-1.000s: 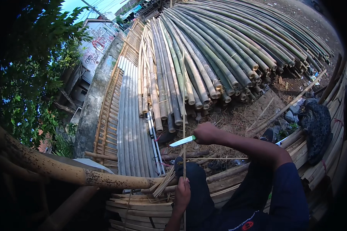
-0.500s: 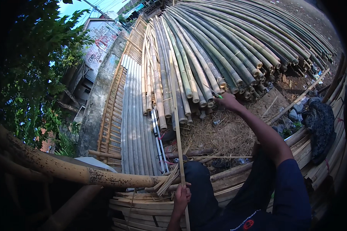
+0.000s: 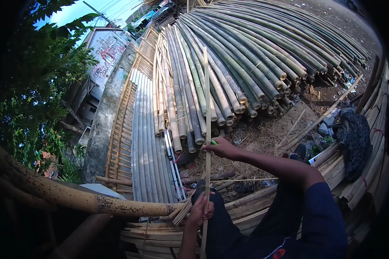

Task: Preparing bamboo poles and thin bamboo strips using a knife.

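Note:
A long, thin bamboo strip (image 3: 206, 97) stands nearly upright in front of me, its far tip lying over the pile of poles in view. My left hand (image 3: 199, 210) is closed around its lower part, near my knee. Higher up, my right hand (image 3: 224, 149) is closed on a knife with a green handle (image 3: 214, 142), and its fingers meet the strip. The knife's blade is hidden or too small to make out here. Beside my left hand lies a bundle of short split bamboo pieces (image 3: 184, 211).
Many bamboo poles (image 3: 246, 60) are piled ahead. A thick spotted pole (image 3: 129, 204) crosses at the left, near corrugated sheets (image 3: 147, 151) and a bamboo ladder-like frame (image 3: 120, 129). Split bamboo slats (image 3: 155, 237) lie beneath me. A dark lumpy object (image 3: 352, 138) rests at the right.
My right hand has come left and nearer with the knife, from beside the poles to the strip. The left hand still grips the strip, which now stands straighter.

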The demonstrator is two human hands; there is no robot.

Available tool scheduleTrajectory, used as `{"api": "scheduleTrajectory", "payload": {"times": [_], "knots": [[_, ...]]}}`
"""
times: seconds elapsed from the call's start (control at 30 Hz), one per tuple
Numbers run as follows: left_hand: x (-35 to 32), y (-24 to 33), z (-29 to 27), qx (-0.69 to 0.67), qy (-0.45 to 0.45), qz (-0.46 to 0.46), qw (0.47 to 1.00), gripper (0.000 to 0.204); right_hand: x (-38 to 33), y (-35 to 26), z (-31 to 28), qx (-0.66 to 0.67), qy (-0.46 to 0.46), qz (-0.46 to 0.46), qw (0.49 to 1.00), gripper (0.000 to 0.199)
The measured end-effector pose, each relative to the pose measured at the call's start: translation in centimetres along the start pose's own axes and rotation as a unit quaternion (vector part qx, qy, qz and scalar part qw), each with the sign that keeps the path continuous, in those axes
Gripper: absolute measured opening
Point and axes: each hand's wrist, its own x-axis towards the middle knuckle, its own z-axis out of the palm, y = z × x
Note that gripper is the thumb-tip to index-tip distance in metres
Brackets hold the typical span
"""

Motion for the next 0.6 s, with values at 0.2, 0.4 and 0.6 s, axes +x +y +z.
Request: {"api": "scheduleTrajectory", "payload": {"times": [0.2, 0.4, 0.6], "knots": [[2.5, 0.7, -0.4, -0.126, -0.072, -0.037, 0.989, 0.036, -1.3, -2.3, 1.1, -0.145, -0.035, -0.059, 0.987, 0.044], [4.5, 0.4, 0.7, -0.272, -0.157, -0.062, 0.947, 0.04, -1.1, -1.6, -3.1, -0.424, 0.021, -0.079, 0.902, 0.033], [4.9, -0.8, 0.7, -0.296, -0.151, -0.049, 0.942, 0.039, -3.3, -0.9, 1.3, -0.49, -0.127, -0.108, 0.855, 0.026]]}}
